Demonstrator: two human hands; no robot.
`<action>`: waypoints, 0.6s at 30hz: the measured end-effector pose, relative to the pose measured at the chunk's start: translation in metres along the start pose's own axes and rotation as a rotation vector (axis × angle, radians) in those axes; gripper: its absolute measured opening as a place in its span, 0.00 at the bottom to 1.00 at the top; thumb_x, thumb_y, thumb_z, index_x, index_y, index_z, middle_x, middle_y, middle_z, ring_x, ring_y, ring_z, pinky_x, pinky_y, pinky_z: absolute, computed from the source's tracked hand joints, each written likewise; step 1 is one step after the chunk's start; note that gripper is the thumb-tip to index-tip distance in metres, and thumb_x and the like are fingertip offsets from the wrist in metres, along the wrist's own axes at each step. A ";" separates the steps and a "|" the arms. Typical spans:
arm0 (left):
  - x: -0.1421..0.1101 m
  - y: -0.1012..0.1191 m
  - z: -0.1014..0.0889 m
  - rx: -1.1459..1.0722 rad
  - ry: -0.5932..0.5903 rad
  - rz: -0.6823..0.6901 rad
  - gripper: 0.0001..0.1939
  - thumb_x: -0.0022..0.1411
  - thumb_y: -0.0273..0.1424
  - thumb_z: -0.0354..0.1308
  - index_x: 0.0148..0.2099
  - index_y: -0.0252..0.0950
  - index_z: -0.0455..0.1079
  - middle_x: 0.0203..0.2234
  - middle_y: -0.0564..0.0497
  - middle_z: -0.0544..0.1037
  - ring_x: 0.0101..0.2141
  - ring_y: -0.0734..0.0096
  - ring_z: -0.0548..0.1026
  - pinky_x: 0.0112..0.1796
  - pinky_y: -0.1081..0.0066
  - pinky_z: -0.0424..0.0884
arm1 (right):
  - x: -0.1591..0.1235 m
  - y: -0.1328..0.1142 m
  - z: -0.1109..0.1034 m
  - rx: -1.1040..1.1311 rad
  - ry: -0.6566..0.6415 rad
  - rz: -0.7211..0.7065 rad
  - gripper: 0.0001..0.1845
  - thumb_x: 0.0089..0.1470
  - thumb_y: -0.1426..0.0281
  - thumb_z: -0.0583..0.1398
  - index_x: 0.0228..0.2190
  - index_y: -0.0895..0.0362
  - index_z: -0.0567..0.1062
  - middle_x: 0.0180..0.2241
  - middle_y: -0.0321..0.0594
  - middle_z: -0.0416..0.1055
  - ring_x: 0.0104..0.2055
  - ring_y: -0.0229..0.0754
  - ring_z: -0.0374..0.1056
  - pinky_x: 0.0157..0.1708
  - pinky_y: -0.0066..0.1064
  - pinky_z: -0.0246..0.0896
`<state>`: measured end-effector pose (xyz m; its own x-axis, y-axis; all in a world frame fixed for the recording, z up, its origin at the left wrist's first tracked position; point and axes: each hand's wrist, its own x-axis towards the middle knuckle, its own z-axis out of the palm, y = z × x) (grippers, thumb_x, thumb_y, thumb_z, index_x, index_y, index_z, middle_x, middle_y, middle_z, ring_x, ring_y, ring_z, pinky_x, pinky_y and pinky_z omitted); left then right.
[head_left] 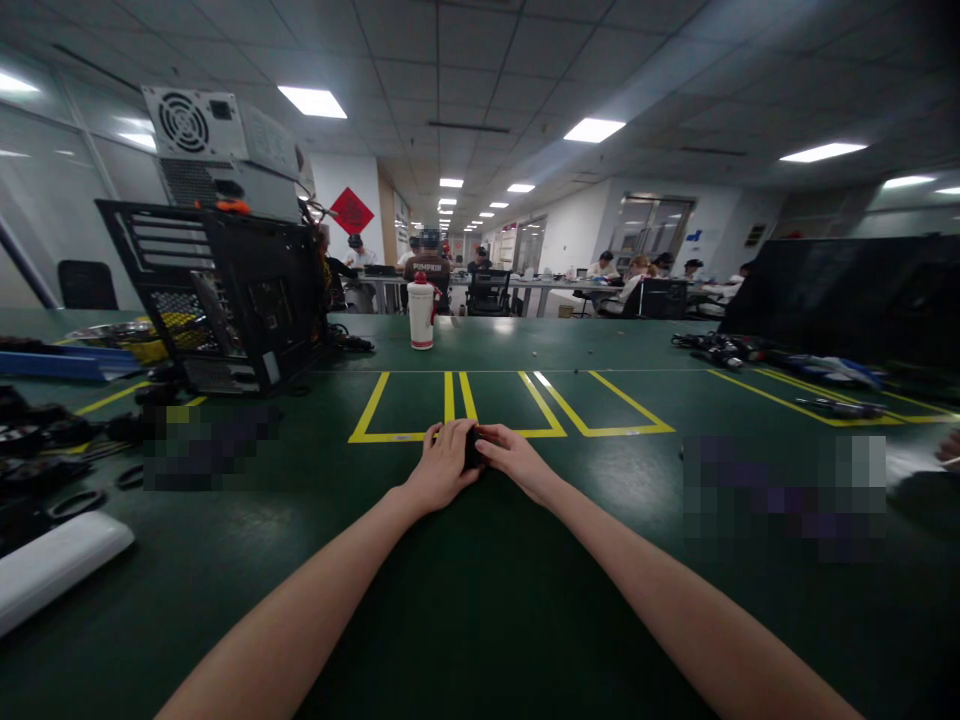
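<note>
A small black object (pixel 472 448) is between my two hands, low over the green tabletop; its kind is not clear. My left hand (pixel 444 462) is closed around its left side, knuckles up, hiding much of it. From the right, the fingers of my right hand (pixel 514 460) press against it. Both hands meet just in front of the yellow tape outlines (pixel 450 400) on the table.
An open black computer case (pixel 259 300) with power supplies (pixel 225 140) on top stands at the left. Behind the tape is a white cup (pixel 421 315). Cables (pixel 724 350) lie at the right, a white object (pixel 60 565) at the near left. Several people sit beyond.
</note>
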<state>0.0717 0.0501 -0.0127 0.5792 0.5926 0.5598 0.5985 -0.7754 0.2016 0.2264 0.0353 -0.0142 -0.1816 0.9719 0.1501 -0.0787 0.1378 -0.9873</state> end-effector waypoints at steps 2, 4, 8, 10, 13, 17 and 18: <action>0.000 0.000 -0.001 -0.001 -0.002 0.006 0.28 0.52 0.30 0.52 0.53 0.36 0.46 0.47 0.44 0.58 0.50 0.61 0.57 0.50 0.56 0.48 | 0.001 -0.001 -0.002 0.018 -0.033 0.018 0.19 0.40 0.65 0.60 0.37 0.54 0.67 0.40 0.39 0.65 0.43 0.41 0.62 0.43 0.38 0.56; -0.001 0.000 -0.002 0.001 -0.005 0.011 0.27 0.52 0.30 0.52 0.53 0.37 0.46 0.47 0.44 0.58 0.50 0.61 0.57 0.50 0.56 0.48 | 0.001 -0.003 -0.004 0.027 -0.065 0.008 0.19 0.38 0.66 0.62 0.36 0.54 0.67 0.40 0.38 0.65 0.43 0.41 0.62 0.44 0.38 0.55; 0.000 0.000 -0.002 0.005 -0.012 0.011 0.27 0.52 0.30 0.52 0.52 0.37 0.46 0.47 0.45 0.59 0.49 0.61 0.57 0.50 0.56 0.49 | -0.002 -0.007 -0.005 0.033 -0.093 -0.002 0.21 0.35 0.68 0.63 0.36 0.53 0.65 0.38 0.37 0.65 0.42 0.40 0.62 0.44 0.38 0.56; 0.000 0.000 -0.001 0.008 -0.009 0.011 0.27 0.52 0.30 0.52 0.53 0.37 0.46 0.47 0.45 0.58 0.49 0.61 0.57 0.50 0.56 0.49 | -0.004 -0.007 -0.003 0.018 -0.075 0.006 0.19 0.38 0.66 0.62 0.35 0.53 0.65 0.37 0.37 0.65 0.42 0.40 0.62 0.42 0.37 0.57; 0.000 0.000 -0.001 0.008 -0.007 0.013 0.27 0.52 0.31 0.52 0.53 0.37 0.45 0.47 0.44 0.58 0.50 0.61 0.56 0.50 0.56 0.49 | -0.004 -0.006 0.000 -0.021 -0.017 -0.016 0.17 0.40 0.64 0.60 0.35 0.53 0.65 0.38 0.37 0.65 0.41 0.40 0.62 0.41 0.36 0.58; 0.000 0.000 -0.002 0.006 -0.014 0.009 0.27 0.52 0.31 0.52 0.53 0.37 0.45 0.47 0.44 0.58 0.49 0.61 0.56 0.50 0.56 0.49 | -0.001 -0.003 0.000 -0.035 -0.001 0.003 0.18 0.41 0.64 0.60 0.37 0.54 0.66 0.41 0.39 0.65 0.43 0.41 0.61 0.42 0.37 0.58; 0.000 0.000 -0.002 0.006 -0.014 0.008 0.27 0.52 0.31 0.52 0.53 0.36 0.45 0.47 0.44 0.58 0.49 0.61 0.57 0.50 0.56 0.49 | -0.001 -0.003 0.000 -0.031 -0.010 0.021 0.18 0.41 0.64 0.60 0.37 0.54 0.66 0.41 0.40 0.65 0.44 0.41 0.61 0.42 0.37 0.57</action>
<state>0.0707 0.0493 -0.0109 0.5915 0.5896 0.5499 0.5971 -0.7787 0.1927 0.2271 0.0341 -0.0109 -0.1923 0.9727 0.1298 -0.0440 0.1236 -0.9914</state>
